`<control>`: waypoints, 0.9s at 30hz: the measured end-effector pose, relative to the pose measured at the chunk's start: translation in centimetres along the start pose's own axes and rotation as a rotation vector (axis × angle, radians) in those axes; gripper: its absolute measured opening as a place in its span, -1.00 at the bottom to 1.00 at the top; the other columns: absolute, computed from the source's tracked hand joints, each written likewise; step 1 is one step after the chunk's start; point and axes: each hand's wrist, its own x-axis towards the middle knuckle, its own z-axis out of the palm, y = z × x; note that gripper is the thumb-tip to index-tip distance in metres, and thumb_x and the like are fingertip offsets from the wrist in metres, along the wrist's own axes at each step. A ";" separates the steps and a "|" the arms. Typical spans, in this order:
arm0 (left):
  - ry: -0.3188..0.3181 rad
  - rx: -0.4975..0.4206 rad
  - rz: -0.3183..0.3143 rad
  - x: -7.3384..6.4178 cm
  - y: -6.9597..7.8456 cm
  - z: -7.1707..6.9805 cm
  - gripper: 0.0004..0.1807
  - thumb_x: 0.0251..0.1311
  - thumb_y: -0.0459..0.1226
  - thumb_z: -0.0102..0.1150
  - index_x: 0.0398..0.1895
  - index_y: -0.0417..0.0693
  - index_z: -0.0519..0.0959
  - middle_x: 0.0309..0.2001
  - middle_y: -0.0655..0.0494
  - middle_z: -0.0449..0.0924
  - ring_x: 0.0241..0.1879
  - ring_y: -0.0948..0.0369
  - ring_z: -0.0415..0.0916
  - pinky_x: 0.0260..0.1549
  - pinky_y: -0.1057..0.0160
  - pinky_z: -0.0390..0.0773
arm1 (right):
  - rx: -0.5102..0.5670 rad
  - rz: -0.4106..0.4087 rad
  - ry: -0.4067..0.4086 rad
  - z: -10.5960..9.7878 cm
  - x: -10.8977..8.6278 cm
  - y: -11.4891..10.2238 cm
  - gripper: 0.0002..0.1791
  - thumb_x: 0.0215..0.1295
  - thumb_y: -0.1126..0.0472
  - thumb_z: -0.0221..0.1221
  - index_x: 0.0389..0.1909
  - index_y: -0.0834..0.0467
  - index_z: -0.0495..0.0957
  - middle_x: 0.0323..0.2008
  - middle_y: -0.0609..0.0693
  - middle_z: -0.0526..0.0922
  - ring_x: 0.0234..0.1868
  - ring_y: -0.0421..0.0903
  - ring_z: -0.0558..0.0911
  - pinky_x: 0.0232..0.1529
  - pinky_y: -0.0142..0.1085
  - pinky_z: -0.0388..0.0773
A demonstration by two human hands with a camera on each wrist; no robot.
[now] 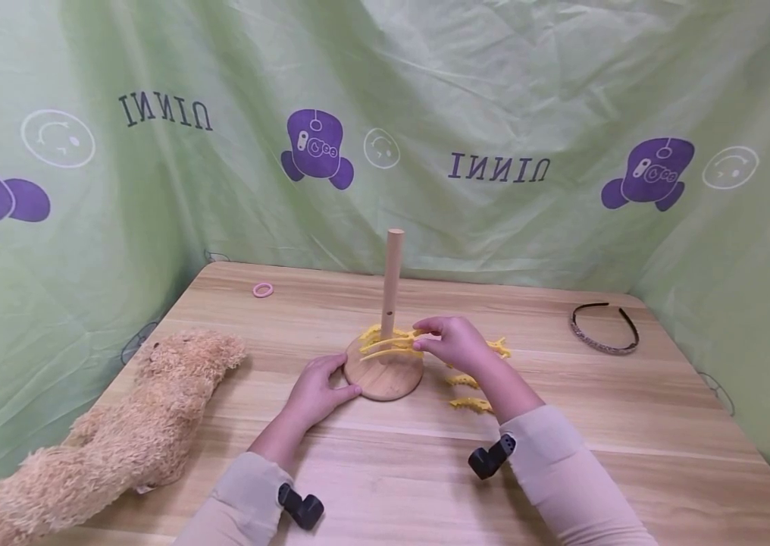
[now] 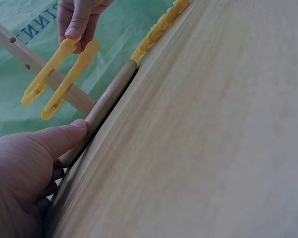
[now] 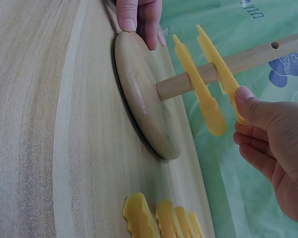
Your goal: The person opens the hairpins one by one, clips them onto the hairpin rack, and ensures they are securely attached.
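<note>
A wooden post [image 1: 392,280] with holes in it rises from a round wooden base [image 1: 385,387] on the table. My left hand [image 1: 317,390] grips the base's left rim, thumb toward the front. Beside the post, my right hand [image 1: 458,345] pinches one end of a curved yellow plastic piece [image 3: 223,69]. A second, similar yellow piece [image 3: 201,94] is at the post just below it; whether it is also held I cannot tell. Both pieces cross the post above the base. Several loose yellow pieces [image 1: 471,404] lie right of the base, partly hidden by my right arm.
A fluffy tan plush toy [image 1: 126,425] lies along the table's left side. Toward the back left is a small pink ring [image 1: 263,290]. A dark headband [image 1: 603,347] sits at the back right. Green printed cloth [image 1: 494,83] hangs around the table.
</note>
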 end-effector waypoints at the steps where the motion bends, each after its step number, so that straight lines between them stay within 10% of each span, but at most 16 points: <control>1: 0.001 0.003 0.006 0.0 0.0 0.0 -0.29 0.03 -0.17 0.43 0.23 -0.36 0.46 0.23 -0.26 0.51 0.31 -0.17 0.34 0.36 -0.11 0.29 | -0.004 -0.004 -0.002 0.0 0.0 0.0 -0.57 0.29 0.07 0.27 0.11 0.18 0.61 0.09 0.15 0.67 0.19 0.14 0.59 0.17 0.02 0.58; 27: 0.005 0.004 0.014 0.0 -0.1 0.0 -0.31 0.05 -0.17 0.42 0.22 -0.36 0.47 0.22 -0.25 0.52 0.30 -0.16 0.36 0.35 -0.10 0.31 | 0.057 0.001 0.031 -0.5 -1.5 0.8 -0.37 0.26 -0.01 0.29 0.30 0.16 0.45 0.26 0.14 0.54 0.31 0.22 0.46 0.33 0.08 0.41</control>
